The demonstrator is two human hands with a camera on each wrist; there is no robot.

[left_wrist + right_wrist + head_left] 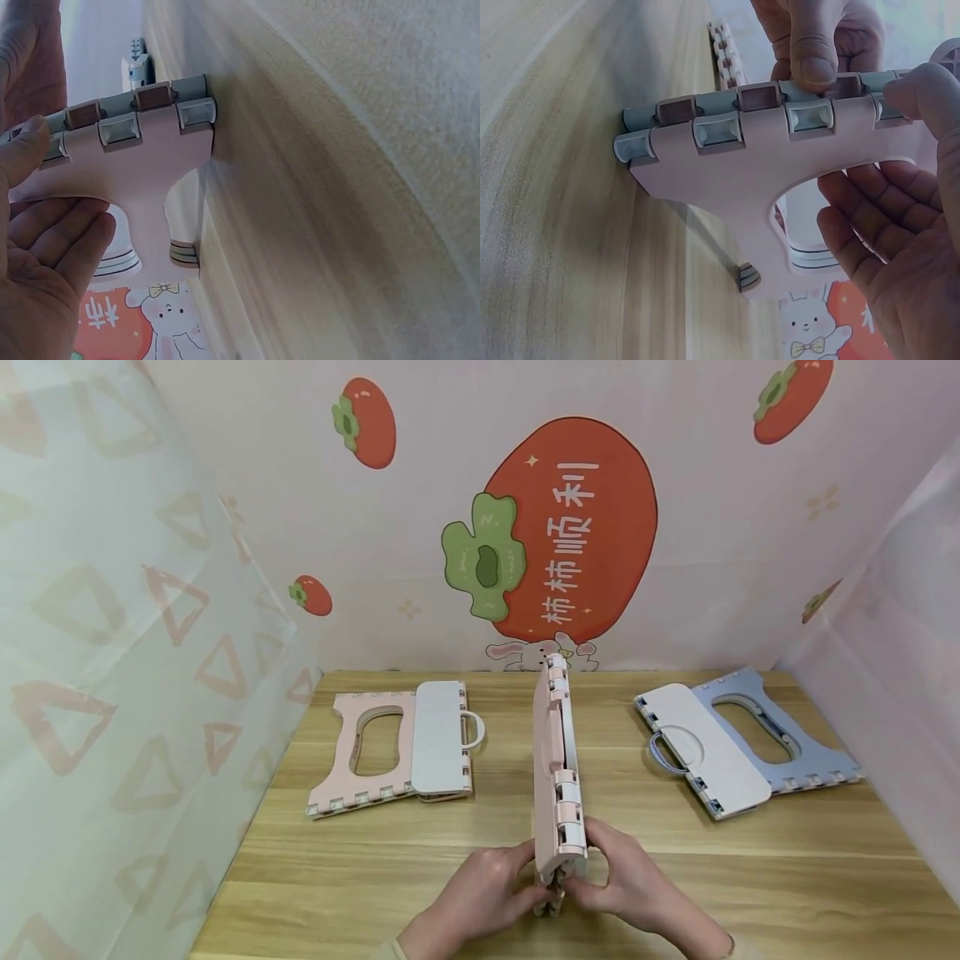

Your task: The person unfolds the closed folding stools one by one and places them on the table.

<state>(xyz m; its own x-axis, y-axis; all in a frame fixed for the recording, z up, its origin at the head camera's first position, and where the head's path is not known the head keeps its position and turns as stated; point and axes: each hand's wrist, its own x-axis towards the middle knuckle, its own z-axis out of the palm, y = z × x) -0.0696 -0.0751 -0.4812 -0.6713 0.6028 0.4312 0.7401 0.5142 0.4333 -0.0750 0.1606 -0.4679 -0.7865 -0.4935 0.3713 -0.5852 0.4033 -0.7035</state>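
Pink stool [545, 810] is standing upright, folded, not yet opening; my left hand [489, 887] at seven o'clock and right hand [624, 881] at five are gripping it.

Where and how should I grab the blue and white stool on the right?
I'd hook its blue handle from the left: the stool lies flat, and that loop sticks out past its white panel toward the table's middle.

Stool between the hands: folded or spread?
Folded. In the head view, the pink stool shows as a narrow upright slab, panels close together, held by the left hand and right hand.
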